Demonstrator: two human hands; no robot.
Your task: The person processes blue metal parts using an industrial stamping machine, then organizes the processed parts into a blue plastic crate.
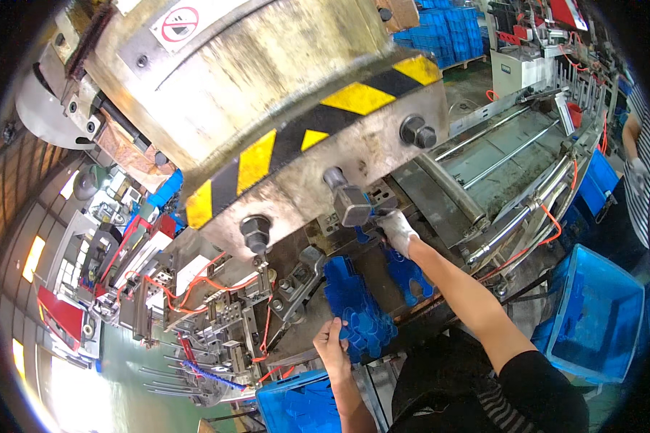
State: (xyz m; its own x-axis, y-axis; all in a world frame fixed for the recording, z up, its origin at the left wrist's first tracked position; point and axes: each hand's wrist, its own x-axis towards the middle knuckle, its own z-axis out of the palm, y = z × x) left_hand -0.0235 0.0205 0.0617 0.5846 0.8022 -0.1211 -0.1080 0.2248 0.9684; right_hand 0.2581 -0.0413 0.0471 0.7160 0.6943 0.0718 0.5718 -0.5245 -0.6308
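Observation:
My left hand [331, 346] is bare, its fingers curled and pinching at the near left edge of a pile of blue flat pieces [357, 307] on the machine table. It seems to grip one blue flat piece by its edge. My right hand [397, 232], in a white glove, reaches under the press head, its fingers closed beside the die [381, 195]; what they hold is too small to make out. A small blue piece [362, 234] lies just left of the glove. More blue cut-out pieces [408, 276] lie below that hand, right of the pile.
The heavy press head [325, 144] with a striped yellow-black edge hangs over the work. A metal clamp arm [296, 285] stands left of the pile. Blue bins [592, 314] [300, 404] flank me. Rollers and rails [498, 151] run right; a person [639, 166] stands far right.

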